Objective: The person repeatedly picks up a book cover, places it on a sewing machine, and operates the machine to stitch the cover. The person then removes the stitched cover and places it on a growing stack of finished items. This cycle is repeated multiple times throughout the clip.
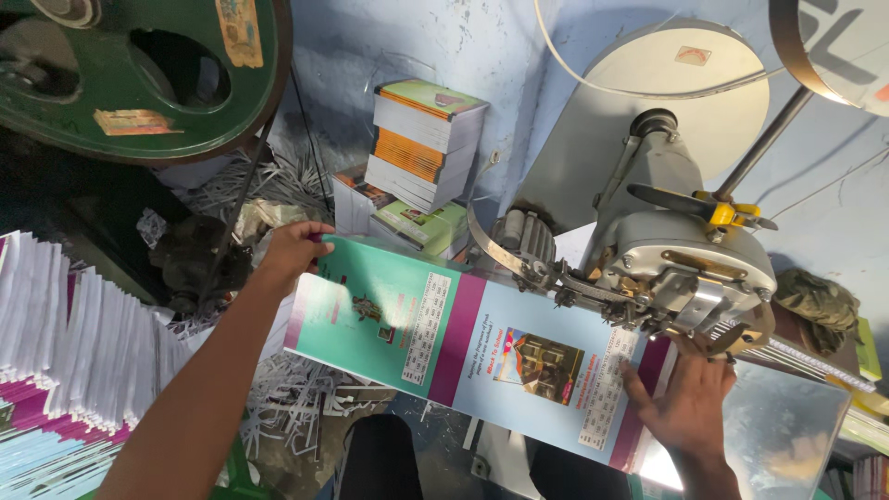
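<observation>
Long printed cover sheet, teal and pale blue with magenta bands (463, 347), spans across the grey metal stitching machine (681, 264), fed under its head near the right third. Left hand (292, 248) pinching the far teal end, fingers closed over the edge; right hand (690, 398) flat, fingers spread, pressing the sheet just below the stitching head. Risks: right fingertips very close to the head mechanism, pinch or puncture likely if hand creeps up. Sheet held diagonal with only a light grip at the left, so skew under the head probable, giving an off-line stitch. Wire band (486, 245) curving near the sheet edge could snag. Paper offcuts on the floor (306, 407) underfoot, slip hazard. Stack of books (421, 139) against the wall leaning, could topple.
</observation>
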